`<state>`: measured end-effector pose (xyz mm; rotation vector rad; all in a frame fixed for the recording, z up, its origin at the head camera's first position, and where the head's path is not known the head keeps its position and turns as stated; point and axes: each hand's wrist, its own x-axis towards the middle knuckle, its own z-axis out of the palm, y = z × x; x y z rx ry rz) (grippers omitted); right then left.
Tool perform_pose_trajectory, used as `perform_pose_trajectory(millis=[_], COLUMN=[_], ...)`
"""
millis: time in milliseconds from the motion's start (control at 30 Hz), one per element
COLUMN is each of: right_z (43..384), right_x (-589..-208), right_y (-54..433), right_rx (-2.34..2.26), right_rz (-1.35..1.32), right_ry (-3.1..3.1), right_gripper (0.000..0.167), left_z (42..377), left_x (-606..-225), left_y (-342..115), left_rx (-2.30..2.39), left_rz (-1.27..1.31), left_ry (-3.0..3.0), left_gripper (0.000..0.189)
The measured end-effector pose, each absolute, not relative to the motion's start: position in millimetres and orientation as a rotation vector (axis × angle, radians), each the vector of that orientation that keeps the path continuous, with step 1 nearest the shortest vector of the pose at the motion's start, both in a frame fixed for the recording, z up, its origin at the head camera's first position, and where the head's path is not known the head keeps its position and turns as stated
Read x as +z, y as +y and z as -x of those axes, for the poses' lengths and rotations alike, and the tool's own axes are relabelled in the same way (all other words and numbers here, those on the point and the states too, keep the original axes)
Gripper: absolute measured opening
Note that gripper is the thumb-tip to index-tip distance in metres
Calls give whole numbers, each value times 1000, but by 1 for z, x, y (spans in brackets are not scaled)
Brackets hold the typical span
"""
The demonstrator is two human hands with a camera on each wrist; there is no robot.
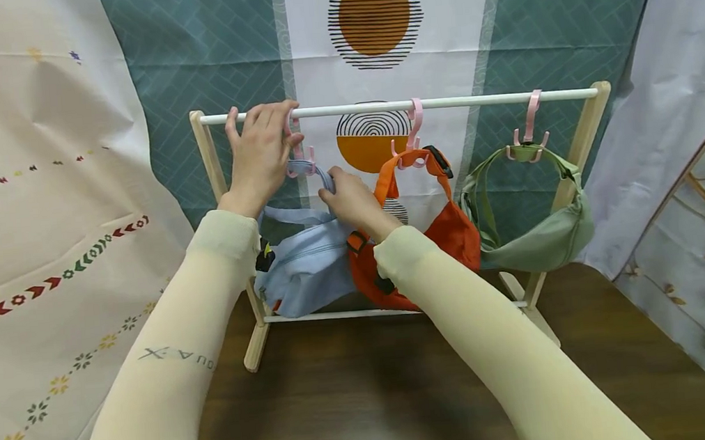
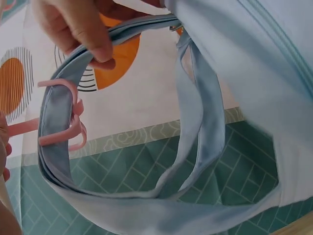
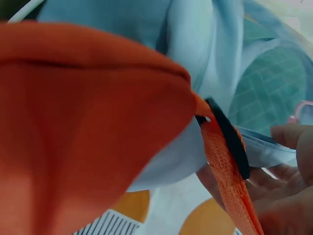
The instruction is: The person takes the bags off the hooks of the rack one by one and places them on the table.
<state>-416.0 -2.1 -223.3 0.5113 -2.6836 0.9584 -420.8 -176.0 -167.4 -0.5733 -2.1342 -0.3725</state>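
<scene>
A light blue bag (image 1: 308, 255) hangs by its doubled strap (image 2: 56, 132) over the prongs of a pink hook (image 2: 73, 132). My left hand (image 1: 261, 151) is up at the left part of the white rod (image 1: 355, 108), thumb and fingers holding the top of that pink hook. In the left wrist view only part of this hand shows, at the left edge. My right hand (image 1: 353, 199) pinches the blue strap just right of the hook, thumb on one side and fingers on the other. An orange bag (image 3: 88, 122) hangs close beside the right wrist.
The orange bag and a green bag (image 1: 539, 231) hang from other pink hooks to the right. The rack has wooden side posts (image 1: 586, 129) and stands on a dark brown table (image 1: 342, 388). A patterned cloth (image 1: 205, 44) hangs behind it.
</scene>
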Motion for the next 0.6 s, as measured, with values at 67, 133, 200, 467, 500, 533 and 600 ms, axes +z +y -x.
perform_pose_trajectory(millis=[67,133,200,467,500,533,600], right_z=[414,413,412,407,406,405,403], right_x=[-220,-217,-214,-201,-199,-197,-194], right_y=[-3,-3,-2,4,4,4,3], right_rx=[930,935,955,1023,1018,1020,1020], right_rz=[-482,-481,-495,-513,-518,-526,-541], right_ry=[-2684,-2681,-2678,-2612,-2600,-2585,-2563], right_gripper=[28,24,23,28,28,28,28], left_z=[420,420,419,418,418,418,418], left_x=[-167,-167,-167,-166,-166,-166,-166], left_y=[-176,-175,-175,-173,-173,-173,-174], left_rx=[-374,-375,-373,-376,-376,-379,-380], left_rz=[572,571,567,559,558,558,555], left_ry=[-2136,-2138,-2137,-2147,-2149,-2150,-2153], left_gripper=[54,53,53,52,52,51,51])
